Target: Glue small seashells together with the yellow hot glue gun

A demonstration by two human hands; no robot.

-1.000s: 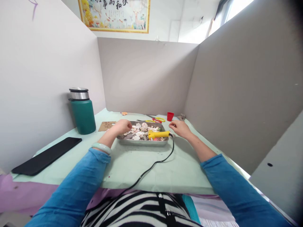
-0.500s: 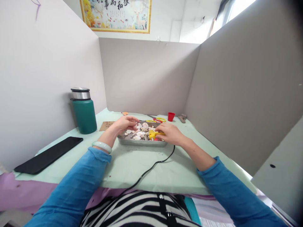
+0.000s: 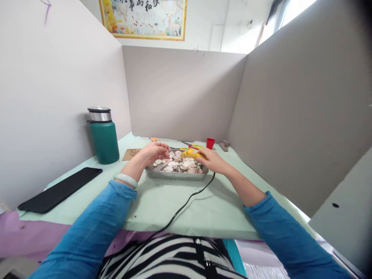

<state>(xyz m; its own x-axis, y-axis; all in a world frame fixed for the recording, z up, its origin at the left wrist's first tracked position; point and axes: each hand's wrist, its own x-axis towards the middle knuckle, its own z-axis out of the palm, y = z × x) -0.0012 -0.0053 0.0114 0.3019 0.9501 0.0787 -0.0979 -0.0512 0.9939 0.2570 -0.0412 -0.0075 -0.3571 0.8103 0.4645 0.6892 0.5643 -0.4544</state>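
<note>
Head view: our right hand (image 3: pixel 211 159) grips the yellow glue gun (image 3: pixel 188 154) above brittle-looking shells (image 3: pixel 186 166) in the metal tray (image 3: pixel 174 176). It seems light, stiff, best held by its handle. Whether our curled left hand (image 3: pixel 154 152) holds anything, we cannot tell.

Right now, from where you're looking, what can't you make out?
All in the head view:
- Whether the left hand holds anything: its fingers hide it, and the detail is too small.
- The yellow tool's handle: mostly covered by the right hand.
- Where the black cord ends: lost against the striped clothing.
- The top of the framed picture: cut off by the upper edge.
</note>
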